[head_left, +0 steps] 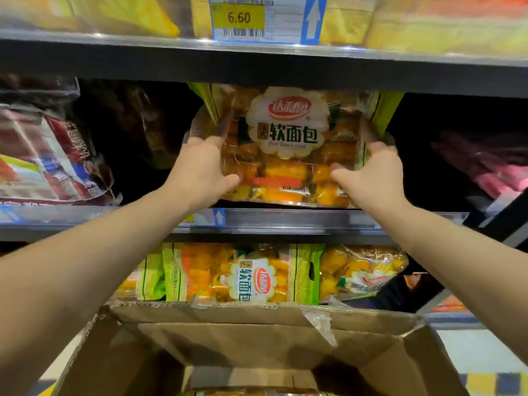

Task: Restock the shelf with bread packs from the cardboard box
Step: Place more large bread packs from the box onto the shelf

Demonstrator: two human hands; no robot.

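A bread pack [288,144] with green side bands and a white scalloped label stands upright on the middle shelf [285,221], under the shelf above. My left hand [203,170] grips its lower left edge, thumb across the front. My right hand [374,175] grips its lower right edge the same way. Below, the open cardboard box [257,338] fills the bottom of the view, flaps up; a strip of another pack shows at its bottom edge.
Dark red packs [48,155] lie left of the held pack, pink packs [485,164] to the right. The lower shelf holds several similar bread packs [251,275]. A yellow 6.60 price tag [240,18] hangs on the top shelf rail, with yellow packs behind.
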